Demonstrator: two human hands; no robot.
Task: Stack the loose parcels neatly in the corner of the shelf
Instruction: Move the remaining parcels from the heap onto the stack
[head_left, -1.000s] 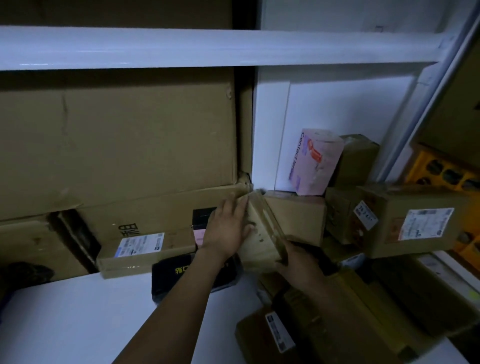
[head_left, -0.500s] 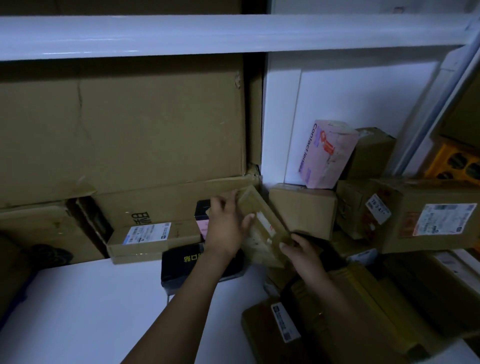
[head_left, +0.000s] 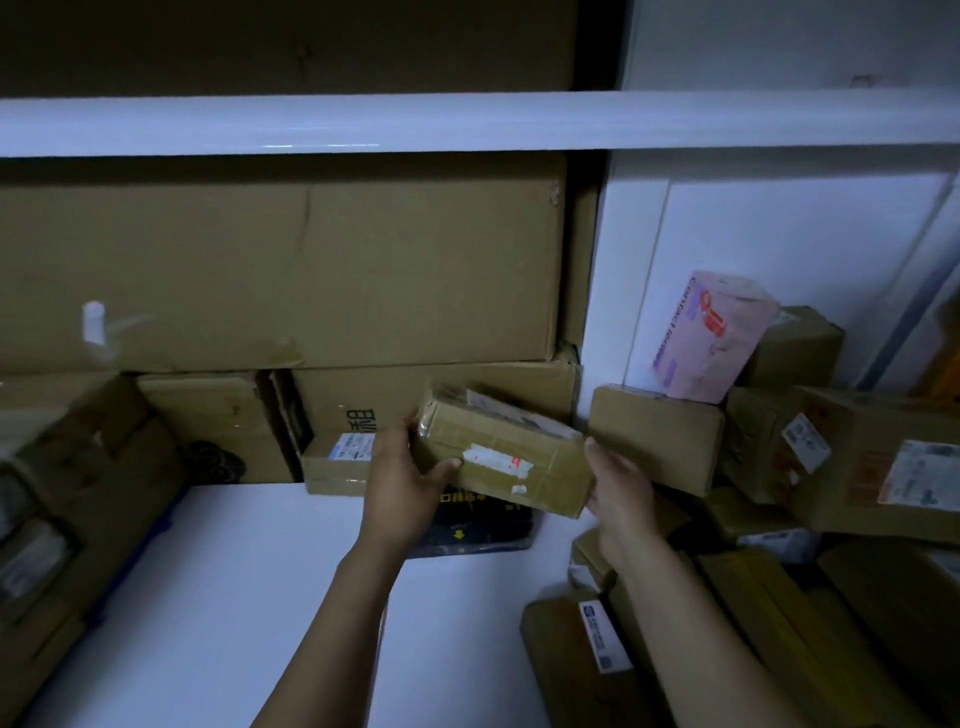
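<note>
Gripping a small brown taped cardboard parcel (head_left: 504, 457) at its 9 o'clock end is the left hand (head_left: 402, 478); the right hand (head_left: 621, 491) is clasping the 3 o'clock end. The parcel is hanging tilted above a black plastic pouch (head_left: 478, 525) on the white shelf board (head_left: 234, 571).

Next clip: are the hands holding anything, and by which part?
Both hold one taped parcel by its ends: left hand on the left end, thumb on its front face; right hand on the right end.
</note>
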